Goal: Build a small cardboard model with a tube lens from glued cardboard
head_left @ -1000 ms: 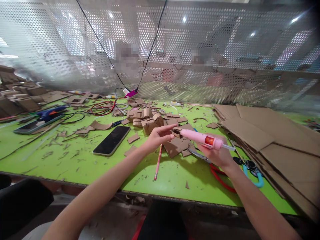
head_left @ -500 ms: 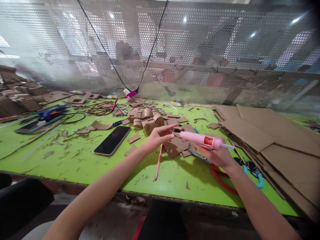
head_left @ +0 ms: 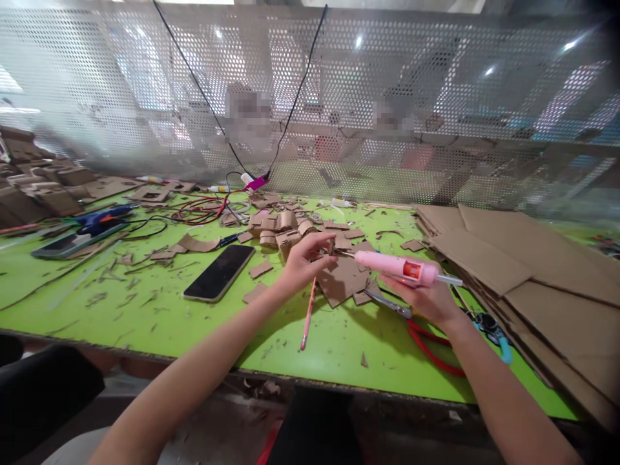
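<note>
My right hand (head_left: 429, 294) is wrapped round a pink hot glue gun (head_left: 392, 263), a clear glue stick poking out of its back end. The nozzle points left at a small cardboard piece (head_left: 332, 245), which my left hand (head_left: 307, 261) pinches between thumb and fingers. Whether the nozzle touches the piece I cannot tell. Under the hands lie flat cardboard pieces (head_left: 341, 281). A pink pencil (head_left: 309, 316) lies below my left hand. Red-handled scissors (head_left: 426, 339) rest partly hidden beneath my right arm.
A phone (head_left: 219, 272) lies left of my forearm. Small cardboard assemblies (head_left: 278, 223) sit behind my left hand. Stacked cardboard sheets (head_left: 533, 271) fill the right side. A blue glue gun (head_left: 104, 219) and heaped cardboard parts (head_left: 43, 184) stand left. A perforated metal screen (head_left: 310, 97) closes the back.
The glue gun has drawn slightly right, away from my left hand, baring its nozzle. The cardboard piece has turned in my left fingers.
</note>
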Tool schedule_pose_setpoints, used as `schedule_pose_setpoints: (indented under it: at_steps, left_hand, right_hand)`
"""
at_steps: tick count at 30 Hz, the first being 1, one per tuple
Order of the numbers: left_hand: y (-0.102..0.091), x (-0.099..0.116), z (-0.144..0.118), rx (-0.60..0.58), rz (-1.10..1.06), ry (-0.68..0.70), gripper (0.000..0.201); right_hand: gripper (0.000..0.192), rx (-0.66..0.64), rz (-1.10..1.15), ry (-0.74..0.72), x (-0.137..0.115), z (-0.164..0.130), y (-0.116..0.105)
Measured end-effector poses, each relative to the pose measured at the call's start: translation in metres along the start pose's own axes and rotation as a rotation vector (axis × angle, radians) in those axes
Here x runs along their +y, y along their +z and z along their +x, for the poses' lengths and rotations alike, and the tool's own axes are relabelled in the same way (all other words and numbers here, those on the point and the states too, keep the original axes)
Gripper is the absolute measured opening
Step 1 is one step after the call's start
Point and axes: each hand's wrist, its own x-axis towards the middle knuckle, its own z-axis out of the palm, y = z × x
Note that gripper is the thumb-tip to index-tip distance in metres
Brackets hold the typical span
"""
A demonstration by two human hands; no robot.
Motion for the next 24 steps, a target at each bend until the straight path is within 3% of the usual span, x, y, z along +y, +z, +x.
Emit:
schedule_pose_setpoints:
  at_steps: [5, 9, 13, 19, 24]
  left_hand:
    - [-0.002, 0.001, -0.004, 0.061, 0.44, 0.353, 0.033]
    - [-0.001, 0.001, -0.006, 0.078, 0.541, 0.476, 0.03]
    - [-0.001, 0.005, -0.005, 0.089, 0.515, 0.399, 0.033]
    - [0.001, 0.01, -0.005, 0.092, 0.46, 0.238, 0.031]
    - [0.004, 0.011, -0.006, 0.082, 0.452, 0.207, 0.031]
  right_hand:
    - [0.022, 0.043, -0.028, -0.032, -0.002, 0.0, 0.003]
    - [0.017, 0.007, -0.032, -0.035, -0.002, 0.0, 0.004]
    - [0.015, 0.033, -0.016, -0.019, 0.001, -0.001, 0.005]
    - [0.018, 0.173, -0.021, -0.022, -0.002, -0.002, 0.009]
    - [0.023, 0.197, -0.063, -0.067, -0.002, -0.005, 0.015]
